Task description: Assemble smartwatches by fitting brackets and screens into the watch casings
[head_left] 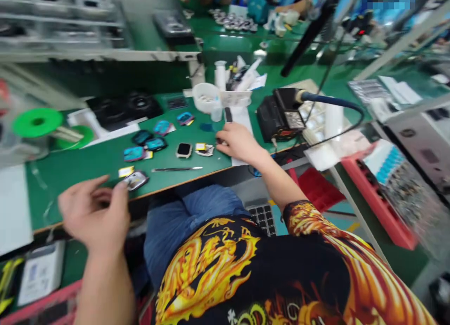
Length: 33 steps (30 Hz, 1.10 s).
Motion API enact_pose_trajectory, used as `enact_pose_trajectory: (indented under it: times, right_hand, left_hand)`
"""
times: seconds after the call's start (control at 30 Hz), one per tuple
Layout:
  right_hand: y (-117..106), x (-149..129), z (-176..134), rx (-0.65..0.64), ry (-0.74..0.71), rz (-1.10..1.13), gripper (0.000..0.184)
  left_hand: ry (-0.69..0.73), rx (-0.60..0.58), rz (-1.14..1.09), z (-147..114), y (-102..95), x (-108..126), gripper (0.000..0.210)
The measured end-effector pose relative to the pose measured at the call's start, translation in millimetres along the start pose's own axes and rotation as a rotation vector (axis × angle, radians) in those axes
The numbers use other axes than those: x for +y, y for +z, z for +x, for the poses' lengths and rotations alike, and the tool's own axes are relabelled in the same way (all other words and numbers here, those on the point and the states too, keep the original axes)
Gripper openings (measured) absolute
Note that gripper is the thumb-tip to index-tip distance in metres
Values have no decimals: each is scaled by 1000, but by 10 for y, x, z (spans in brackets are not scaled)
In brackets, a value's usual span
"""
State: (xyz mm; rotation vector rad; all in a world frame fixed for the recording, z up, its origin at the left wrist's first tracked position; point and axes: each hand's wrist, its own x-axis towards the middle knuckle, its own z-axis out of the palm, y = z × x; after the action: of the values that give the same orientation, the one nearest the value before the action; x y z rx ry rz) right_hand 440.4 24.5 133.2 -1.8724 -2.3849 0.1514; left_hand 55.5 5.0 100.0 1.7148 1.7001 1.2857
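My left hand (96, 212) hovers over the front left of the green bench, blurred, its thumb and fingers apart. Just beyond the thumb lies a grey watch case (136, 180) with a yellow-and-white label (126, 171) beside it. My right hand (238, 141) rests at the bench's middle with fingers curled in; what they pinch, if anything, is too small to name. Left of it are an opened watch part with a yellow label (204, 150) and a square dark-faced watch (183, 150). Tweezers (177, 168) lie along the front edge.
Several blue-filmed watch parts (133, 153) lie behind the tweezers. A white tub (205, 98) and a tool holder (235, 98) stand farther back. A black device (279, 114) with a thick cable stands right. Green spool (38, 122) at left; red tray (379, 198) at far right.
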Motion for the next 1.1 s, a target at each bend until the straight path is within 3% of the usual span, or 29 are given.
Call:
enact_pose_trajectory:
  times: [0.1, 0.17, 0.43, 0.6, 0.97, 1.1]
  right_hand:
    - [-24, 28, -49, -6, -30, -10, 22]
    - [-33, 21, -88, -23, -56, -24, 22]
    - [-86, -146, -276, -108, -132, -69, 37]
    - [-48, -245, -375, -97, -168, -77, 43]
    - [79, -387, -489, -48, -174, 24, 25]
    - [136, -418, -494, -30, -165, 67, 32]
  left_hand:
    - [78, 88, 20, 6, 152, -295, 34]
    - [88, 80, 0, 10, 176, -371, 35]
    - [89, 53, -25, -6, 139, -313, 33]
    - [82, 54, -25, -4, 147, -306, 32]
    - [123, 92, -60, 12, 183, -408, 37]
    - [197, 148, -131, -1, 195, -387, 34]
